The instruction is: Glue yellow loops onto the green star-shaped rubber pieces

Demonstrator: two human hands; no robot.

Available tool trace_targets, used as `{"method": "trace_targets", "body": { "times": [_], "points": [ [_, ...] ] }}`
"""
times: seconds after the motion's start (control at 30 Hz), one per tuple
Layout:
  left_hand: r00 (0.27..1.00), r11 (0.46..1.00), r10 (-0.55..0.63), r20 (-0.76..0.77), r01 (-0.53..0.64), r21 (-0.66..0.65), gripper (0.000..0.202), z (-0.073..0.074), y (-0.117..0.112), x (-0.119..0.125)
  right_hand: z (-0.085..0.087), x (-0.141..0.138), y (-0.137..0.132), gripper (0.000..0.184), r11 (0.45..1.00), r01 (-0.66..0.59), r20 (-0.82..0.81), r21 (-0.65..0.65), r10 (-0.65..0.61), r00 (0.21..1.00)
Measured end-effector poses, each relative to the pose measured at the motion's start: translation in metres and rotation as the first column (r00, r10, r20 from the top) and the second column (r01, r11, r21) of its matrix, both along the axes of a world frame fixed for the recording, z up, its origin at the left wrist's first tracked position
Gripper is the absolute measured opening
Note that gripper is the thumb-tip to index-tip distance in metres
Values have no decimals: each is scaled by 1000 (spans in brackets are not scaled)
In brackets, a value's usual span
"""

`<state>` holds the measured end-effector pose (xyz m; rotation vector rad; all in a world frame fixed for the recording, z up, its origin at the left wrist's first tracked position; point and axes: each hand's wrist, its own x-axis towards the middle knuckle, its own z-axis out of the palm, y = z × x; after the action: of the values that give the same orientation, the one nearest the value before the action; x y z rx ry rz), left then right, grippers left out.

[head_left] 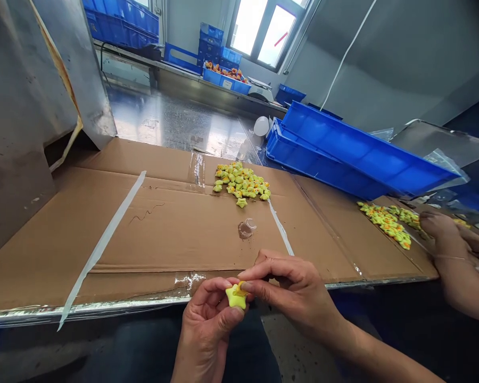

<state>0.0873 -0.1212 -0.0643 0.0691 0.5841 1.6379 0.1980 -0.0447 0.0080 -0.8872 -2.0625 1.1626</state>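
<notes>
Just past the table's front edge, my left hand [209, 324] pinches a small yellow-green star-shaped piece [235, 298] between thumb and fingers. My right hand [289, 282] is closed at the star's upper right, thumb and forefinger pinching a small orange-yellow part [244, 286] against it. Whether that part is fixed to the star I cannot tell. Beyond my hands, a small clear cup [247, 227] stands on the cardboard. Farther back lies a pile of similar yellow-green pieces [243, 181], some with orange bits, and a single star [241, 203] in front of it.
Cardboard [163, 229] with white tape strips [107, 234] covers the table. Long blue crates [355, 149] stand at the back right. A co-worker's hands [443, 234] are by another yellow pile [387, 223]. A metal housing [35, 133] rises at left; a blue bin [227, 81] sits behind.
</notes>
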Motion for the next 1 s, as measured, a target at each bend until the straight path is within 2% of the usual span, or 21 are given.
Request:
{"method": "trace_targets", "body": {
  "times": [0.5, 0.73, 1.0],
  "points": [
    [998, 999, 37, -49, -36, 18, 24, -8, 0, 4, 2, 2, 1, 10, 985, -105, 142, 138, 85, 986],
    [994, 998, 53, -94, -54, -12, 23, -7, -1, 4, 0, 4, 0, 7, 977, -148, 144, 156, 126, 982],
    [986, 993, 100, -135, -107, -43, 22, -6, -3, 7, -7, 5, -4, 6, 982, -131, 120, 132, 115, 986]
  ]
}}
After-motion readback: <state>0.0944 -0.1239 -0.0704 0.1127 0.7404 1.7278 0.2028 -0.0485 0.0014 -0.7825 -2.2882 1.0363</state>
